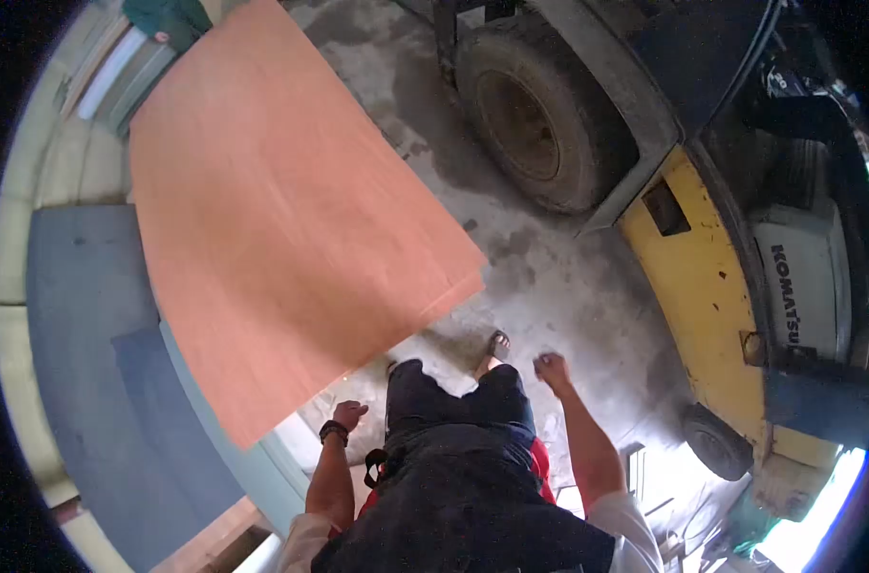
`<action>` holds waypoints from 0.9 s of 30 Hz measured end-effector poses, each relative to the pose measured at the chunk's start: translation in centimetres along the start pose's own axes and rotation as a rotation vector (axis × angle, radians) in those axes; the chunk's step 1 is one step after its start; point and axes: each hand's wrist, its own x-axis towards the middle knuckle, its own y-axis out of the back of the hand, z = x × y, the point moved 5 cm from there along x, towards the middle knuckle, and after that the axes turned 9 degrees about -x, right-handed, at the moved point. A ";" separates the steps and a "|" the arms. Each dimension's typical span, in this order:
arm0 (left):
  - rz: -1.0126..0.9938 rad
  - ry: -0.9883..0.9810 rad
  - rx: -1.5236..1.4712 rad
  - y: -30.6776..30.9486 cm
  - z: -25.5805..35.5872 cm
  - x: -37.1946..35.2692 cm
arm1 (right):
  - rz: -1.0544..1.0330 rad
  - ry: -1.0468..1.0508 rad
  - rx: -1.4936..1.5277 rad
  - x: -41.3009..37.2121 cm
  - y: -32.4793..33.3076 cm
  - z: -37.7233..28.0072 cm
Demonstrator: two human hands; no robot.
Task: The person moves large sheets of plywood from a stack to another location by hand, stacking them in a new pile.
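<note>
A stack of large reddish-brown sheets (291, 210), flat and wood-like, lies ahead and to my left. My left hand (350, 414) hangs just off the near edge of that stack, its fingers curled in and nothing visible in them. A dark band circles the left wrist. Out over the concrete floor (587, 315) is my right hand (551, 371), also curled closed, with no object showing. Neither hand touches the sheets. One sandalled foot (497, 344) shows on the floor between the stack and my right hand.
A yellow forklift (692, 277) marked KOMATSU stands at the right, its large front wheel (530, 119) near the stack. Grey panels (90, 315) lie along the left by a pale wall. Green cloth (171, 19) at the top left may be a person's clothing.
</note>
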 end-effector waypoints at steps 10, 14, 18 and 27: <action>0.344 0.438 -0.806 -3.0 6.7 5.4 | -0.200 0.252 -0.154 18.3 -0.1 -16.8; 0.393 0.362 -0.615 -4.4 5.8 8.2 | -0.199 0.365 -0.288 23.7 -2.8 -18.8; 0.451 0.353 -0.609 -2.4 11.4 8.3 | -0.049 0.375 -0.450 29.3 -7.1 -16.1; 0.550 0.671 -0.989 -16.7 3.1 3.0 | -0.748 0.069 0.089 34.0 -12.4 -15.6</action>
